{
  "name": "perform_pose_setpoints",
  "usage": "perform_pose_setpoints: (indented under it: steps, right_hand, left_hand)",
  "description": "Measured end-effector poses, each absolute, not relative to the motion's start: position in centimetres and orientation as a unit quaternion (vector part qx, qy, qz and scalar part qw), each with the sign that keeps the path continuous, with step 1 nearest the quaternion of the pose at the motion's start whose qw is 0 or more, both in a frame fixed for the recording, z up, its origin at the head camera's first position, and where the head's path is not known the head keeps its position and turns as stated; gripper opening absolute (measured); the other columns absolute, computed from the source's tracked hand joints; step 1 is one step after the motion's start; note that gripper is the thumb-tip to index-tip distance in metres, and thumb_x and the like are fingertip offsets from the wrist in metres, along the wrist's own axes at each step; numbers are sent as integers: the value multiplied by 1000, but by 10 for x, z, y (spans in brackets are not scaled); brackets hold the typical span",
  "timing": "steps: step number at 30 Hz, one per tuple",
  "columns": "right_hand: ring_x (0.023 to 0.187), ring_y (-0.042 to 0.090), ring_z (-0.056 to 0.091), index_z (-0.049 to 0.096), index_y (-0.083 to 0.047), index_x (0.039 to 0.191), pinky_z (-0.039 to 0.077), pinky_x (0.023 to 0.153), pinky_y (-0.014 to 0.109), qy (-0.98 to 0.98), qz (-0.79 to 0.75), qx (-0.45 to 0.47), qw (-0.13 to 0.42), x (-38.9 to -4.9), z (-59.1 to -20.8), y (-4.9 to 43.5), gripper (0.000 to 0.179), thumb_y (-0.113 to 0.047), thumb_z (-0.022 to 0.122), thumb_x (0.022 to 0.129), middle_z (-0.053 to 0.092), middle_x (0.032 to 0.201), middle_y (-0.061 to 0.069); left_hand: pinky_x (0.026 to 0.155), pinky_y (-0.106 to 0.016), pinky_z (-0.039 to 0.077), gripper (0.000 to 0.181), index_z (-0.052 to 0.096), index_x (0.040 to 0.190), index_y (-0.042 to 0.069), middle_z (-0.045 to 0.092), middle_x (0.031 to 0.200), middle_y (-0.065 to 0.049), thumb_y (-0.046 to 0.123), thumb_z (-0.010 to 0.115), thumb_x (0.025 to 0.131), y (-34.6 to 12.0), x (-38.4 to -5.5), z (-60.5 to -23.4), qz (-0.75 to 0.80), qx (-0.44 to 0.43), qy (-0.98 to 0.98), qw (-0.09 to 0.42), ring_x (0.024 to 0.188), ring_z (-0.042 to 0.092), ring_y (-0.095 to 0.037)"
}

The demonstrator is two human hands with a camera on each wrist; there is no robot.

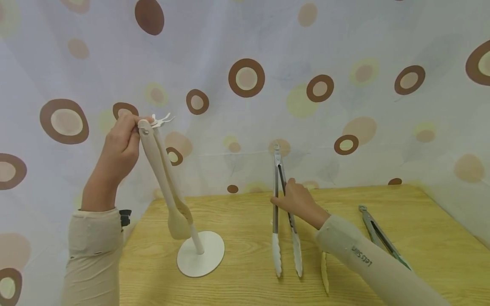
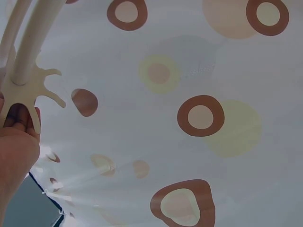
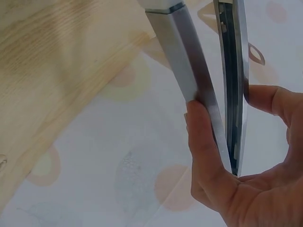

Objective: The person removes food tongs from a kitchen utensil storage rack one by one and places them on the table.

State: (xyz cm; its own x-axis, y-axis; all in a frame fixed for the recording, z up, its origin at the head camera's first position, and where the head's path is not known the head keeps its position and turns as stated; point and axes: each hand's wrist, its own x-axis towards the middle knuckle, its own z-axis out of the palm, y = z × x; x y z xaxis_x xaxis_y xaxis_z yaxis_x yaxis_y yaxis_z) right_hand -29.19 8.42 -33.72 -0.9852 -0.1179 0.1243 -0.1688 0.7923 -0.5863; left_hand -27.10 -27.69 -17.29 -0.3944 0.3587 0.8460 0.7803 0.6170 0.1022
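Observation:
My left hand (image 1: 123,142) is raised at the top of a cream utensil stand (image 1: 200,255), its fingers curled at the hooked crown (image 2: 28,90). A cream spatula (image 1: 178,223) hangs from it, with another cream utensil (image 1: 183,208) behind, partly hidden. In the middle, my right hand (image 1: 300,202) holds steel tongs (image 1: 276,191) with white scalloped tips pointing down and arms slightly spread. The right wrist view shows the thumb and fingers on opposite arms of these tongs (image 3: 189,61).
Green-tipped tongs (image 1: 377,231) lie on the wooden table (image 1: 245,272) at the right, partly behind my right sleeve. A yellow scalloped tip (image 1: 324,274) shows beside that sleeve. A dotted curtain (image 1: 214,42) hangs behind the table.

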Motion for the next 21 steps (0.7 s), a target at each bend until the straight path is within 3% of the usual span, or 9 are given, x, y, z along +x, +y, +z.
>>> perform_pose_setpoints:
  steps: [6, 14, 18, 21]
  right_hand:
    - [49, 19, 48, 36, 20, 123, 38, 44, 28, -949, 307, 73, 15, -293, -346, 88, 66, -29, 62, 87, 54, 68, 15]
    - [52, 20, 48, 42, 20, 113, 39, 45, 28, -953, 293, 77, 8, -294, -356, 90, 59, -27, 64, 84, 51, 75, 16]
    - [47, 17, 46, 45, 18, 109, 37, 43, 26, -952, 296, 75, -7, -292, -361, 90, 56, -27, 66, 85, 52, 68, 13]
    - [42, 15, 46, 38, 23, 124, 36, 40, 24, -955, 287, 77, -21, -290, -364, 91, 69, -28, 65, 87, 52, 59, 10]
  left_hand:
    - [74, -21, 28, 20, 53, 102, -14, 49, 92, -22, -7, 35, 97, -275, -271, -171, -251, -367, -790, 423, 85, 34, -7]
    - [76, -21, 28, 20, 53, 104, -14, 46, 89, -21, -7, 36, 96, -277, -270, -172, -253, -352, -800, 415, 84, 34, -6]
    - [76, -21, 28, 19, 52, 104, -14, 46, 89, -21, -7, 36, 96, -278, -270, -172, -252, -353, -801, 413, 85, 34, -6]
    - [77, -20, 28, 19, 52, 103, -14, 47, 91, -21, -7, 35, 97, -278, -270, -172, -252, -357, -799, 412, 85, 35, -6]
